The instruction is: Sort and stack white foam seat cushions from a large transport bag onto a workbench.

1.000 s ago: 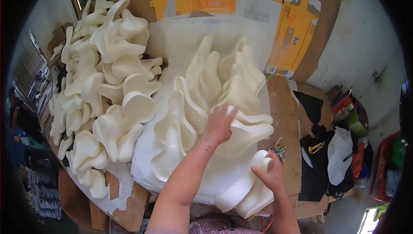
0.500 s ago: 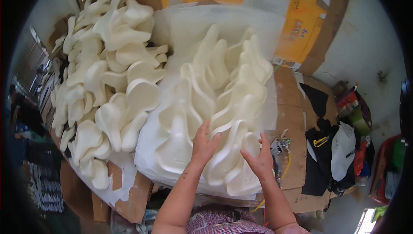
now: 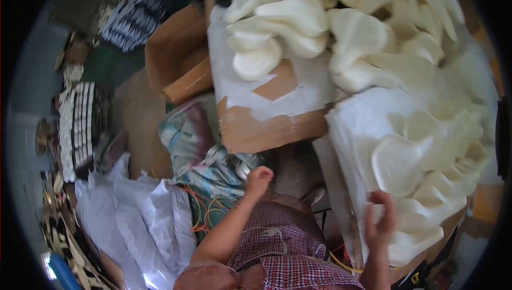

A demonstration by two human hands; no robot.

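My left hand hangs in the air in front of my checked apron, fingers curled in. Whether anything small is inside them cannot be made out. My right hand, somewhat blurred, is at the near edge of the white-covered table, its thumb and fingers apart with nothing seen between them. Closest to it are cream, saddle-shaped moulded pieces standing in rows. More such cream pieces lie heaped on the neighbouring table at the far side.
A cardboard-covered table corner juts out ahead of me. Left of it stands an open cardboard box. Patterned cloth lies below, beside white plastic sacks and orange and yellow cords. Stacked pieces stand at far left.
My view has swung left, so the tables now appear to the right. Both hands have come away from the rows of cream pieces; my left hand has curled and moved off the table.
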